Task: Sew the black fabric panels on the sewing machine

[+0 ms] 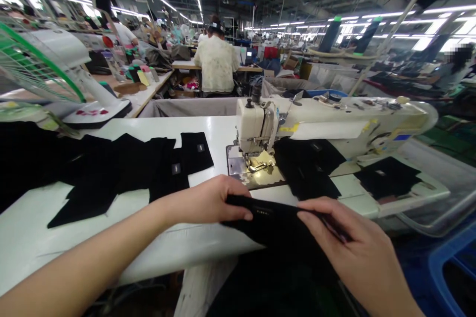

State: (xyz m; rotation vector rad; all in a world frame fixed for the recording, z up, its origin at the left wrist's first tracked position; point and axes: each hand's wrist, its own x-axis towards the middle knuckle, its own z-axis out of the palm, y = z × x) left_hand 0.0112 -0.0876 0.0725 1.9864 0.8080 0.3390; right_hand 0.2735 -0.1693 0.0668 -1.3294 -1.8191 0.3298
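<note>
A piece of black fabric (282, 225) hangs over the table's front edge, its upper edge stretched between my hands. My left hand (219, 203) pinches that edge at its left end, thumb in front. With thumb and fingertips, my right hand (345, 237) grips the same edge on the right; a dark sliver shows by its palm, too little to name. Small light lettering sits on the fabric between them. Just beyond stands a cream sewing machine (256, 129), its presser foot (258, 164) over a worn metal plate, apart from the fabric.
Black fabric pieces (130, 163) with small labels overlap on the white table (148, 252) at left. More dark pieces (308, 163) lie beneath the machine arm and at right (388, 176). A fan (55, 59) stands back left, a blue bin (449, 257) lower right. A person (215, 62) sits ahead.
</note>
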